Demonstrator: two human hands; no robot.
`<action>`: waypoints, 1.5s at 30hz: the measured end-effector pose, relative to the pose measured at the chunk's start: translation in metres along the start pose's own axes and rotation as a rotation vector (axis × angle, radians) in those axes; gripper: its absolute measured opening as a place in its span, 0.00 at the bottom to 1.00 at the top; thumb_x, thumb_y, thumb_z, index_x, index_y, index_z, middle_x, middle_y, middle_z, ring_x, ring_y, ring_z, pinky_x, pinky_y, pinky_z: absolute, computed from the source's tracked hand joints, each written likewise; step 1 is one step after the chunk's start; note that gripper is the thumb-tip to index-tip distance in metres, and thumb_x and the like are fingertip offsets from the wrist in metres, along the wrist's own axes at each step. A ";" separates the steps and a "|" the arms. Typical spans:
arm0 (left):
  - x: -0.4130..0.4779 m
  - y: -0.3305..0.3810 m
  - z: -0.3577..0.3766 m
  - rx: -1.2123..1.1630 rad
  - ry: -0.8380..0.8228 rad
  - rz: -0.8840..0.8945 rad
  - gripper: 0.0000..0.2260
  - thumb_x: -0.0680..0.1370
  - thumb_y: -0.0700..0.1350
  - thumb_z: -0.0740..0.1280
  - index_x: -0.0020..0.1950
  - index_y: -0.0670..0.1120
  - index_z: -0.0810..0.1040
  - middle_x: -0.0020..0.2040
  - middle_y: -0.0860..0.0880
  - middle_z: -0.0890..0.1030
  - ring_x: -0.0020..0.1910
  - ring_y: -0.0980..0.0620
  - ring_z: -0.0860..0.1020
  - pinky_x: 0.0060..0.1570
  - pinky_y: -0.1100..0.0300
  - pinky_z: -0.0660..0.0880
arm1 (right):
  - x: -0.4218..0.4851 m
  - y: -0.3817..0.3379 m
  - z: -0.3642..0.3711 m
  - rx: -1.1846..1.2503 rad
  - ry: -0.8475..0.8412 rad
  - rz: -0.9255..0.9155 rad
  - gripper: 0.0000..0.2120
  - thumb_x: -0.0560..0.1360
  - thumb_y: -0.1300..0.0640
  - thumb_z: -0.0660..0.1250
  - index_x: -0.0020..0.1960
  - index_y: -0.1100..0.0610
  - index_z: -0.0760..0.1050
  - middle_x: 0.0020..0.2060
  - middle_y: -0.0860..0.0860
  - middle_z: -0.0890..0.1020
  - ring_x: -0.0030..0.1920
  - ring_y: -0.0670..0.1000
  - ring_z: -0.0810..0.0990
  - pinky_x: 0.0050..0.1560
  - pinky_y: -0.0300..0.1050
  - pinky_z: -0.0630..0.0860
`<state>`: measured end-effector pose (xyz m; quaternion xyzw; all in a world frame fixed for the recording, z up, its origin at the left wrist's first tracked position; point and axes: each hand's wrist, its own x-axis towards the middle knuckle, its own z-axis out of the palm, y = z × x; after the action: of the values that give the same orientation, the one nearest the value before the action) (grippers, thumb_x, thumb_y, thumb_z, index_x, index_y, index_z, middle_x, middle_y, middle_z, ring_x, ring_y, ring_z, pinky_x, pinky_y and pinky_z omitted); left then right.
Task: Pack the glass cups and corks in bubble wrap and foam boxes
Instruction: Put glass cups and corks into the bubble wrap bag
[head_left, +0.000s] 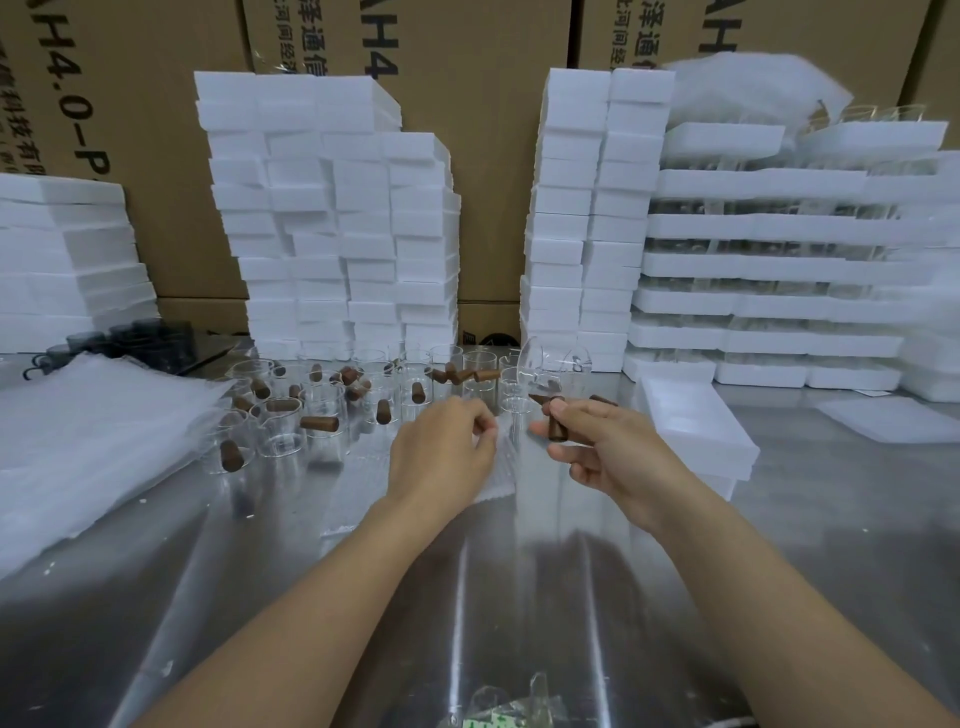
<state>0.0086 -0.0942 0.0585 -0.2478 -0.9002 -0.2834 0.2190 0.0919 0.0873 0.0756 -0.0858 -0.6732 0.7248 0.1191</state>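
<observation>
- On the shiny metal table (467, 597), near the middle: two bare arms, reaching toward 12 o'clock.
- Left hand (441, 452): fingers curled, pinching the edge of a small bubble wrap sheet (501, 475) that lies flat on the table.
- Right hand (608, 452), at 3 o'clock from the left one, a little apart: thumb and fingers pinching one brown cork (557, 426), held up off the table and standing almost straight.
- From 10 to 12 o'clock of the hands: lots of clear glass cups (283, 421) standing close together, with loose corks (319, 423) lying in and between them.
- At 3 o'clock from the right hand, just beside it: a white foam box (696, 431), lying flat.
- At 9 o'clock: a big soft pile of bubble wrap (78, 441).
- At 12 o'clock, far back: tall stacks of foam boxes (337, 218), with brown cardboard boxes (493, 104) behind.
- At 2 o'clock: foam trays (753, 265) piled up, with glass between the layers.
</observation>
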 end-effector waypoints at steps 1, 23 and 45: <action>0.000 0.000 -0.001 -0.030 0.034 0.004 0.05 0.84 0.50 0.67 0.51 0.57 0.82 0.49 0.60 0.82 0.49 0.56 0.79 0.45 0.55 0.76 | 0.000 0.001 0.000 -0.031 0.019 0.002 0.10 0.82 0.50 0.71 0.58 0.56 0.83 0.51 0.52 0.89 0.37 0.46 0.85 0.36 0.37 0.74; -0.010 0.021 -0.004 -0.152 0.409 0.544 0.03 0.85 0.42 0.67 0.56 0.47 0.79 0.57 0.53 0.78 0.54 0.52 0.77 0.51 0.54 0.72 | -0.001 0.005 0.002 -0.242 0.026 0.089 0.08 0.82 0.60 0.67 0.54 0.54 0.85 0.38 0.51 0.83 0.25 0.45 0.67 0.29 0.39 0.64; -0.016 0.039 -0.003 -0.148 0.250 0.802 0.06 0.84 0.44 0.68 0.59 0.49 0.83 0.72 0.50 0.78 0.69 0.47 0.76 0.67 0.53 0.67 | -0.008 0.001 0.006 -0.043 -0.151 0.066 0.22 0.80 0.70 0.52 0.37 0.52 0.76 0.24 0.46 0.73 0.24 0.43 0.66 0.27 0.36 0.60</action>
<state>0.0440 -0.0731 0.0677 -0.5570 -0.6763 -0.2676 0.4009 0.0977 0.0791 0.0746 -0.0556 -0.6924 0.7181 0.0421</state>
